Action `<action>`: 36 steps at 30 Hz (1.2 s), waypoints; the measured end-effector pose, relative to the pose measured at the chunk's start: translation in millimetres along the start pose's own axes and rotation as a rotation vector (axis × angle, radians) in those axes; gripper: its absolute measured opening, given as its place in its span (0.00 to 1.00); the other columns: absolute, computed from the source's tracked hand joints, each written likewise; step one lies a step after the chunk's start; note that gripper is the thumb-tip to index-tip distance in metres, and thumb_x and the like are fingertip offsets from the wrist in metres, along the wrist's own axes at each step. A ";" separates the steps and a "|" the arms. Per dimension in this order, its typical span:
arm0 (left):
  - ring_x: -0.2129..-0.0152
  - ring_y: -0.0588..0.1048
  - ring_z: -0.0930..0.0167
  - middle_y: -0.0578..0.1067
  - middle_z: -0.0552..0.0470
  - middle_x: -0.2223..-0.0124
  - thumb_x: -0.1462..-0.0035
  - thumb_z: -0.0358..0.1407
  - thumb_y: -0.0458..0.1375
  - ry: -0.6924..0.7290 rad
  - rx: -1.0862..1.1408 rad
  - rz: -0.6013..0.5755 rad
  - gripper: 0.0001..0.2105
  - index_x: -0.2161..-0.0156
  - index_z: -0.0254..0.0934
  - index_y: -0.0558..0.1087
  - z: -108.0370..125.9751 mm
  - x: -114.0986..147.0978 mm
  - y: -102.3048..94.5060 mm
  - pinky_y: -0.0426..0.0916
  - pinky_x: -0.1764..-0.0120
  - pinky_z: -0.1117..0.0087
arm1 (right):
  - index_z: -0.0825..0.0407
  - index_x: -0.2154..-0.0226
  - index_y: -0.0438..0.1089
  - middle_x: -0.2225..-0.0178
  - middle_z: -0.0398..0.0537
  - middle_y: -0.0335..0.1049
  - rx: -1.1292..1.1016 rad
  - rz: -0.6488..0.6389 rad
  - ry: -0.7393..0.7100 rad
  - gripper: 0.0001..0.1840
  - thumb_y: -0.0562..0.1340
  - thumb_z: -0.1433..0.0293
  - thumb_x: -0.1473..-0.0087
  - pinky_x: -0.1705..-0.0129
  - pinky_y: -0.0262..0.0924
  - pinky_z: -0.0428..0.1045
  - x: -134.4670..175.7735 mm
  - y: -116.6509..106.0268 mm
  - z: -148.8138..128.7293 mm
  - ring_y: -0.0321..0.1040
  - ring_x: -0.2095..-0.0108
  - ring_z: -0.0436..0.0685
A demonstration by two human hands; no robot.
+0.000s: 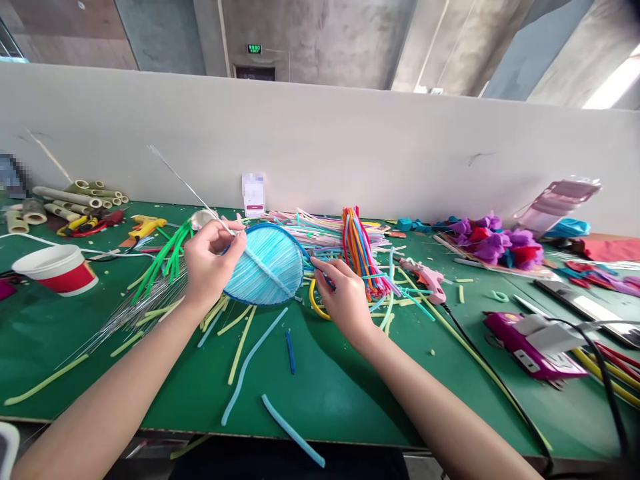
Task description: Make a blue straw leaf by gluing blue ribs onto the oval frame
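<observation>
A round, fan-like disc (pixel 273 257) of light blue strands with a dark blue rim is held up above the table between my hands. A pale blue strip crosses its face diagonally. My left hand (pixel 214 257) is closed at the disc's left side, pinching a bundle of thin metal wires (pixel 185 183) that sticks out to the upper left. At the right rim, my right hand (pixel 343 293) has its thumb and index finger pressed together; the small dark thing at its fingertips is too small to make out. Cut pale blue fuzzy stems (pixel 254 363) lie below.
Pipe-cleaner bundles (pixel 357 250) lie behind my right hand, and green stems (pixel 167 257) at left. A paper cup (pixel 57 267), pink glue gun (pixel 425 279), yellow glue gun (pixel 147 227) and purple power strip (pixel 530 347) stand around. A phone (pixel 254 195) leans on the partition (pixel 320 147).
</observation>
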State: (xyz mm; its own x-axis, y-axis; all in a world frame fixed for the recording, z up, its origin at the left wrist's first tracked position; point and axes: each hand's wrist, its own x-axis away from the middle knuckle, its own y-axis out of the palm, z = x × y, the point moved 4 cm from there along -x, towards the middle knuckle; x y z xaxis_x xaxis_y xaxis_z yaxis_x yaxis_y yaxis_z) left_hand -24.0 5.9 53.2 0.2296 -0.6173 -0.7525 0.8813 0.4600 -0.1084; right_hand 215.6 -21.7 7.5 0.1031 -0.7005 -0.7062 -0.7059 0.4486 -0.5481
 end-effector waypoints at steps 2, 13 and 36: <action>0.80 0.73 0.74 0.77 0.56 0.73 0.44 0.37 0.62 0.012 0.007 -0.004 0.05 0.63 0.39 0.76 0.4 0.9 0.6 0.65 0.78 0.74 | 0.49 0.50 0.76 0.60 0.52 0.76 -0.001 -0.003 -0.003 0.18 0.56 0.71 0.37 0.61 0.67 0.49 0.3 0.4 -0.3 0.74 0.64 0.56; 0.80 0.69 0.75 0.74 0.57 0.72 0.43 0.36 0.61 0.064 0.029 -0.014 0.04 0.63 0.39 0.75 4.7 7.4 5.4 0.64 0.77 0.73 | 0.52 0.49 0.76 0.62 0.52 0.75 -0.009 0.005 -0.015 0.18 0.56 0.72 0.38 0.62 0.66 0.48 1.2 3.8 0.5 0.72 0.67 0.55; 0.80 0.62 0.75 0.72 0.55 0.74 0.43 0.38 0.60 -0.094 0.136 -0.109 0.09 0.61 0.38 0.81 -12.4 12.1 14.9 0.56 0.77 0.73 | 0.51 0.46 0.73 0.59 0.53 0.74 0.053 -0.133 0.011 0.21 0.55 0.72 0.38 0.62 0.66 0.50 3.2 22.1 14.3 0.72 0.66 0.57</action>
State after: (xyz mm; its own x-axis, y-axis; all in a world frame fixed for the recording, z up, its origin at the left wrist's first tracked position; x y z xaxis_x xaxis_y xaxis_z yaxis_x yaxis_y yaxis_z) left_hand -13.2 13.2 34.5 0.1622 -0.7185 -0.6764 0.9493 0.3006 -0.0917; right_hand 210.3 -6.1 -13.2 0.1854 -0.7617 -0.6208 -0.6484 0.3799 -0.6598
